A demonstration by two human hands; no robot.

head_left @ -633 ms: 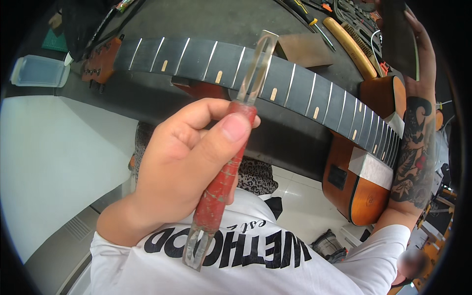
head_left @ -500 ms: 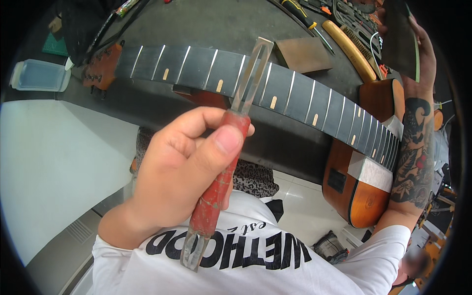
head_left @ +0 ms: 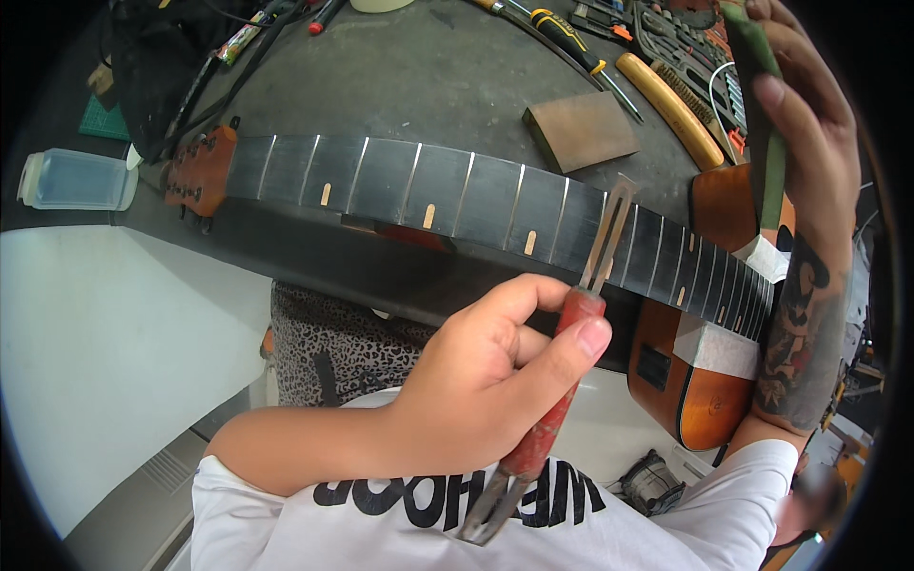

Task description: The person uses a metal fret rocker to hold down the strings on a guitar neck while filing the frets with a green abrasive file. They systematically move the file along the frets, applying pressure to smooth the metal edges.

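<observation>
My left hand [head_left: 481, 371] grips a tool with a worn red handle [head_left: 547, 433]. A slotted metal strip sticks out of each end, and the upper strip [head_left: 610, 233] appears over the guitar's dark fretboard [head_left: 486, 195]; whether it touches the frets I cannot tell. On the right, my raised right hand [head_left: 814, 119] holds a flat, dark block with a green edge [head_left: 771, 176]. The guitar lies across the bench, its headstock [head_left: 214, 167] at left and its orange-brown body [head_left: 705, 400] at right. Pale tape [head_left: 719, 344] covers part of the body beside the fretboard.
Behind the fretboard, a brown rectangular block [head_left: 583, 133] rests on the dark bench [head_left: 409, 81]. Further right are a screwdriver [head_left: 562, 36], a wooden-handled wire brush [head_left: 666, 109] and a tool case. A clear plastic box [head_left: 81, 181] sits at far left, above a white panel [head_left: 124, 352].
My left hand has moved right and slightly down with the red-handled tool. My right hand has come lower and turned the block, showing more of its green edge.
</observation>
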